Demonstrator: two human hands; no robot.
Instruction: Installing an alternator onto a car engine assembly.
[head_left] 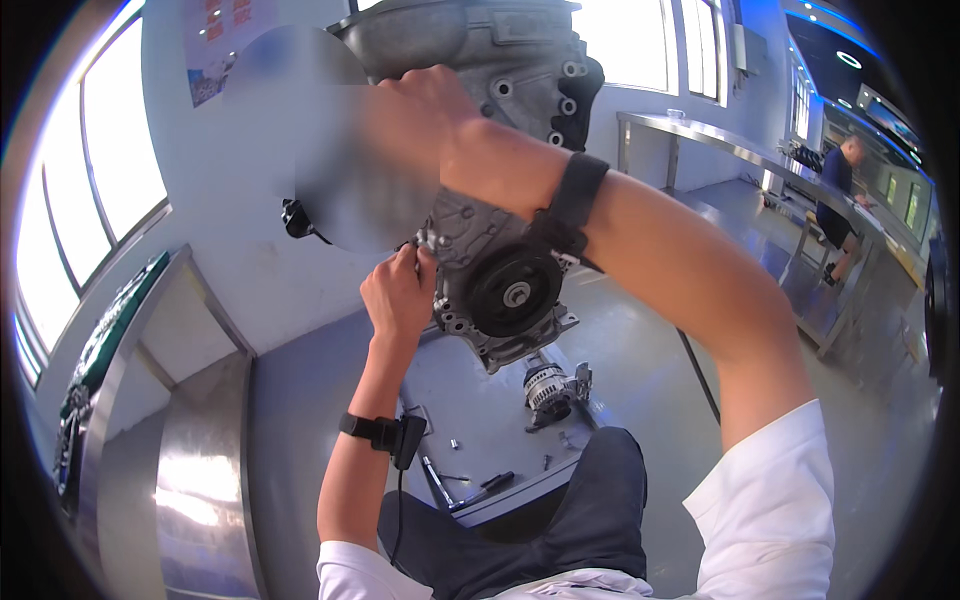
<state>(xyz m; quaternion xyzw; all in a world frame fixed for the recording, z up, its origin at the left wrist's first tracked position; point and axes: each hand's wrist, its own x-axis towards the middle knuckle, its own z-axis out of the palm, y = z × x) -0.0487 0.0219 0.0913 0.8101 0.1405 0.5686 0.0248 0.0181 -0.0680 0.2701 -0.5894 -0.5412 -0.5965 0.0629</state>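
Note:
A grey metal car engine [480, 222] stands upright in front of me, with a black crank pulley [514, 290] on its lower front. My left hand [396, 292] is at the engine's left side, just left of the pulley. Its thumb and fingers pinch together by a small metal fitting, and what lies between them is too small to make out. My right hand [428, 118] is raised across the engine's upper left, its knuckles curled. A blurred patch covers part of this hand and hides whatever it grips.
Below the engine, an alternator [550, 392], a ratchet wrench [436, 480] and small loose parts lie on a grey tray-like surface [470, 385]. Metal benches [205, 490] stand left, one carrying a green tool tray [118, 315]. Another person [838, 190] stands by a bench at far right.

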